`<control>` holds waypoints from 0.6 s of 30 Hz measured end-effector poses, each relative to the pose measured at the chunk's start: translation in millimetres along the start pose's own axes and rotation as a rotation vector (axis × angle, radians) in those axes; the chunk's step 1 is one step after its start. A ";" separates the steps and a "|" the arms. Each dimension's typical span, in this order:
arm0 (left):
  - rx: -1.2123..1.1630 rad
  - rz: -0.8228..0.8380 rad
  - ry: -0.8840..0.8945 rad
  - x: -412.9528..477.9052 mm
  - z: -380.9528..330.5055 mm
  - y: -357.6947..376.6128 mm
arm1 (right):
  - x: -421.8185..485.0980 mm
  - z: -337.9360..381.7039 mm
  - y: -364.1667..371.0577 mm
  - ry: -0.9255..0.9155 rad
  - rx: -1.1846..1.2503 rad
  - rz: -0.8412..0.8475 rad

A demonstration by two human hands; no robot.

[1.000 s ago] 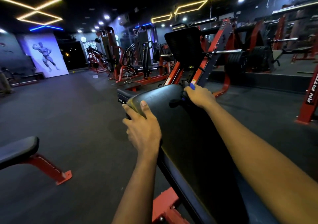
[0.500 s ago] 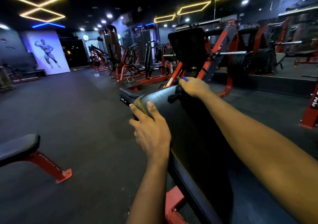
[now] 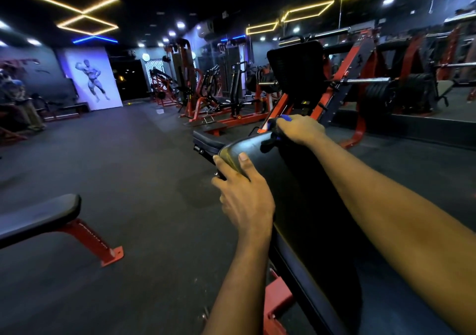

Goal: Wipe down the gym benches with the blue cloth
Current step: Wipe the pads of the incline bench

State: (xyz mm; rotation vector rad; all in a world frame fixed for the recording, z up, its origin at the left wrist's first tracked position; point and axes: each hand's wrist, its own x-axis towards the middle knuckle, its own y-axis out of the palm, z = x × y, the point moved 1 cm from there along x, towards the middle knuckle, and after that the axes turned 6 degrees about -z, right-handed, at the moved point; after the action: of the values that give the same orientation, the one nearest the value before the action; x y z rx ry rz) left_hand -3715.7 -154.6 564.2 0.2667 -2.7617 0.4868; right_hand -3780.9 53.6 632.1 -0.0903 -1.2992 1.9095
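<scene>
Right hand (image 3: 300, 128) clutches blue cloth (image 3: 279, 120) at bench pad (image 3: 322, 206) top edge; left hand (image 3: 244, 198) grips pad corner. Advice: press flat, overlap strokes.

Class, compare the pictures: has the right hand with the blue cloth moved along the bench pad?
Yes. The right hand has slid the blue cloth farther away, up to the far end of the bench pad.

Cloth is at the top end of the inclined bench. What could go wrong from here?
1. The blue cloth is bunched under the right hand at the top edge of the bench pad; a stroke might slide off the end.
2. The left hand grips the pad's left edge, so that strip may go unwiped.
3. Dim lighting could hide missed patches.
</scene>
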 end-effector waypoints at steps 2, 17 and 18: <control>-0.013 0.009 -0.009 0.6 -0.9 0.2 | -11.4 -0.2 1.8 -0.238 0.035 -0.041; -0.089 -0.028 -0.007 -0.7 0.2 0.0 | -14.7 11.3 1.3 -0.389 0.055 0.058; -0.093 -0.030 -0.010 0.0 0.1 0.4 | -8.9 9.3 0.5 -0.305 0.076 0.054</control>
State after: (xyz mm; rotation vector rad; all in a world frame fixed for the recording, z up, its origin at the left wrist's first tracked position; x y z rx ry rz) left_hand -3715.8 -154.3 564.0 0.2890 -2.7763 0.3497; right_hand -3779.6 40.9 632.9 0.2142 -1.4315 2.0747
